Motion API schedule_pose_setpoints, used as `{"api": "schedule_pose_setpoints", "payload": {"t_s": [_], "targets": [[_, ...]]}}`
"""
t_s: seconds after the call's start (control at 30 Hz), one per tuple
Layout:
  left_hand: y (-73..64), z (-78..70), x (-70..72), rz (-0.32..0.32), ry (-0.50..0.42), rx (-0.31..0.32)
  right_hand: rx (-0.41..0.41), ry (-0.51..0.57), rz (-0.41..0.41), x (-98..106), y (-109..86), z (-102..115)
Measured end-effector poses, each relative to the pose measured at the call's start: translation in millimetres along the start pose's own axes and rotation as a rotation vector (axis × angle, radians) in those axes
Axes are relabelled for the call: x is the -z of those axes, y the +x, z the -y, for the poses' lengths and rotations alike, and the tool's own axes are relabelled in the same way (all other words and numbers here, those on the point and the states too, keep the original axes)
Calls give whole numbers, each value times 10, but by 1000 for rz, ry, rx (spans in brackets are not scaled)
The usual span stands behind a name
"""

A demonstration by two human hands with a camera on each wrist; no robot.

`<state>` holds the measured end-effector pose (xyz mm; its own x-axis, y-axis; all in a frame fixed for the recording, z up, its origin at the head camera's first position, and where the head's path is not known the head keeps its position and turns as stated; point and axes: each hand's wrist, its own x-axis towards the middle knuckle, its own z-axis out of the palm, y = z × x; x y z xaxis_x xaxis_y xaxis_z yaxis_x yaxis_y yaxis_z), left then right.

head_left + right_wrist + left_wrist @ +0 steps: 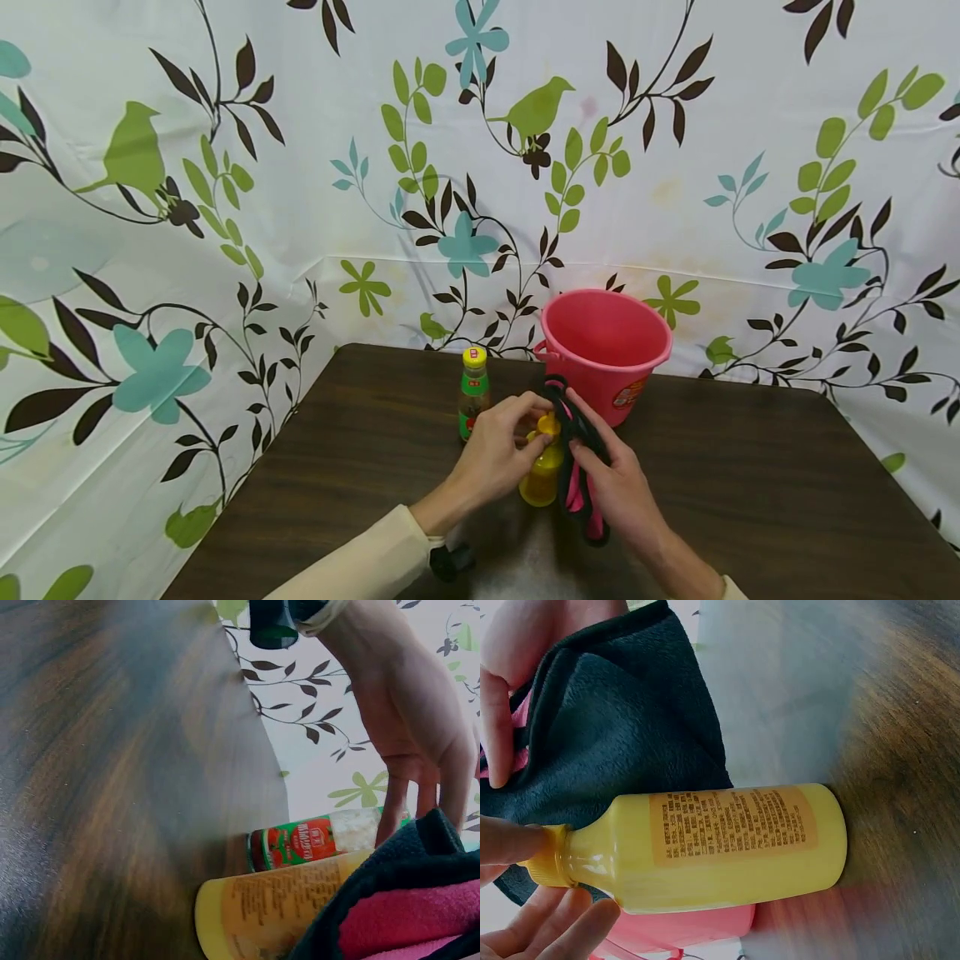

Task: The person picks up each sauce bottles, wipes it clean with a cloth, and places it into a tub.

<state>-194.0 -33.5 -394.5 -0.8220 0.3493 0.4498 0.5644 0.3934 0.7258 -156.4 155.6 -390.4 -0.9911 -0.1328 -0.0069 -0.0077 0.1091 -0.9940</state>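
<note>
A yellow plastic bottle (538,487) with a yellow cap stands upright on the table, a printed label facing the left wrist camera. At its cap, my left hand (491,448) pinches with thumb and fingers. My right hand (621,487) grips a folded cloth (641,712), dark green-black on one side and pink on the other. The cloth hangs against the bottle's right side, hiding part of it in the head view. Just behind my left hand stands a glass bottle (474,398) with a yellow cap and a green and red label.
A pink bucket (607,379) stands behind the cloth near the table's back edge. The brown wood-grain table (750,483) reaches to a patterned curtain (300,208) at the back and sides.
</note>
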Motion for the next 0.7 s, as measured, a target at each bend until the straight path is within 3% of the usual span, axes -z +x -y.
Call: {"api": "schedule_pose_setpoints", "payload": {"t_s": [0.37, 0.7], "targets": [[5, -1, -3, -12, 6, -7, -3, -66, 56, -34, 48, -219], [18, -9, -9, 3, 3, 4, -39, -155, 52, 47, 67, -427]]}}
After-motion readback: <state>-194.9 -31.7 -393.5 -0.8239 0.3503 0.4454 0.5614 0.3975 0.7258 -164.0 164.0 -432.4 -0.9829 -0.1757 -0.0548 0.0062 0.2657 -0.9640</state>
